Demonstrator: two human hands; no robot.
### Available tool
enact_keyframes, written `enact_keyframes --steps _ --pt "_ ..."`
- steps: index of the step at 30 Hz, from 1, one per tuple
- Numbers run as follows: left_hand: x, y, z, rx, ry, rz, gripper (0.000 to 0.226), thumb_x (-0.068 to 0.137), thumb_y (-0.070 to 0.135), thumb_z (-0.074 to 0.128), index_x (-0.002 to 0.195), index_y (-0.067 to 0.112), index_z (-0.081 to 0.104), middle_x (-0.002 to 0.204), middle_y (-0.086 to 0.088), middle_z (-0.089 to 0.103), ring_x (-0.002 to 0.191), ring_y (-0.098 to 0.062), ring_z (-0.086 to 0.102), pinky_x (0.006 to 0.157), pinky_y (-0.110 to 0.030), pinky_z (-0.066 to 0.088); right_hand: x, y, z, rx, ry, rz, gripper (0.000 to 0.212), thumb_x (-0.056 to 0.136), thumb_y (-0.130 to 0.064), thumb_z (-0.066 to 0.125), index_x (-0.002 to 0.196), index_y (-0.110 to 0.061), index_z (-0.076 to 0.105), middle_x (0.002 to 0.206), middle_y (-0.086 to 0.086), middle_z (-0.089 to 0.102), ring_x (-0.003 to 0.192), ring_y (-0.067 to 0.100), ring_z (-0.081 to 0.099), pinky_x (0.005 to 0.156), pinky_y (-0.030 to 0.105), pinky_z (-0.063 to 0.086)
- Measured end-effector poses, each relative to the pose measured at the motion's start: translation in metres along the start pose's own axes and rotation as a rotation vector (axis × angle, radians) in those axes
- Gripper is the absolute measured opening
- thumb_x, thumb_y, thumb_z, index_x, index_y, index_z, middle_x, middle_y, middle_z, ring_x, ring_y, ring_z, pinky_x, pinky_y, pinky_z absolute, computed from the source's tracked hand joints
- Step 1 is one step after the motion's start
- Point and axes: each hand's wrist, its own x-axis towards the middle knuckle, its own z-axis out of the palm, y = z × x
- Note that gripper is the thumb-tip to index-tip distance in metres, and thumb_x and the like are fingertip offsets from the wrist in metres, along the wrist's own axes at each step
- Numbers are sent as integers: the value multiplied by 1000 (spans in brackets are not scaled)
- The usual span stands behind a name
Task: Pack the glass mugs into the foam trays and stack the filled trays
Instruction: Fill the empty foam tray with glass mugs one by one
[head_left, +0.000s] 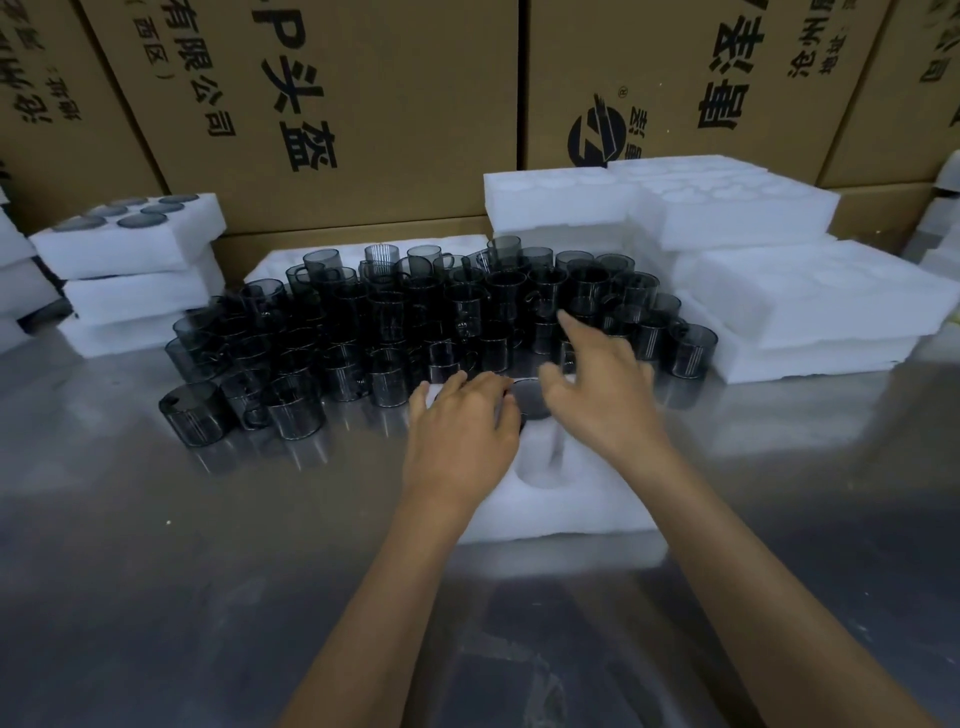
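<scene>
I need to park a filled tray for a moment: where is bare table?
Bare metal table lies left of the foam tray under the hands, and in front of it. Crowded: the glass mugs behind, the filled stack at left, empty trays at right.

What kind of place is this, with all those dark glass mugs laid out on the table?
Most likely a packing area in a factory or warehouse. Large printed cardboard cartons line the back, dozens of identical glass mugs crowd a metal table, and stacks of white foam trays wait to be filled.
</scene>
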Motion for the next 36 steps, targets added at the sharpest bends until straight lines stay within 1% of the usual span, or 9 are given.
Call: enact_keyframes --steps 4,10,15,21,28,31,33,35,36 --pt "0 -2 1 34 -94 16 36 106 27 27 136 21 45 146 -1 48 148 -23 24 122 -42 11 54 -31 18 -83 -147 -96 66 95 -23 46 156 -32 23 152 6 40 138 31 32 109 51 26" --pt "1 -2 2 52 -122 24 40 107 28 22 143 23 37 157 2 36 152 -23 12 124 -40 3 100 -36 46 -97 -175 -119 44 96 -16 51 139 -25 53 134 13 52 130 32 40 100 44 44" --pt "1 -3 1 29 -118 18 38 107 28 22 141 22 38 156 2 37 152 -23 12 124 -40 3 99 -32 52 -47 -78 -180 14 95 -16 57 109 -16 55 105 11 60 104 32 53 75 39 48" --pt "2 -2 -1 42 -147 4 38 106 29 23 139 21 42 156 3 38 152 -23 14 124 -40 4 64 -14 17 149 94 -276 10 88 -15 60 95 -20 54 81 -3 63 70 15 55 62 32 42" --pt "-2 -1 -6 -54 -99 -14 50 106 30 30 155 33 20 151 -1 47 151 -22 19 124 -41 6 -2 24 -21 273 329 -332 16 83 -10 67 92 -21 59 94 -16 61 90 8 58 78 27 46" --pt "-5 3 -7 -132 19 34 59 102 25 41 155 36 18 139 -2 58 138 -27 42 124 -41 9 -26 38 -21 306 406 -325 30 81 -6 69 99 -26 57 97 -16 60 94 2 57 83 16 43" --pt "-6 9 -11 -317 74 88 67 99 19 51 152 42 19 148 20 46 111 -27 61 118 -45 29 -35 42 -19 336 413 -292 46 81 -7 71 114 -32 51 108 -19 61 105 -1 58 88 9 41" --pt "-6 18 -13 -524 80 139 75 95 11 58 150 47 22 147 37 36 73 -5 62 85 -34 53 -38 43 -19 387 372 -274 62 82 -10 73 128 -38 43 120 -22 59 115 -2 56 94 11 42" --pt "-5 23 -12 -576 78 163 78 93 7 60 150 47 24 147 37 36 72 7 58 77 -25 52 -39 43 -18 400 354 -275 68 82 -10 74 132 -40 39 124 -23 57 118 -2 55 97 15 43"
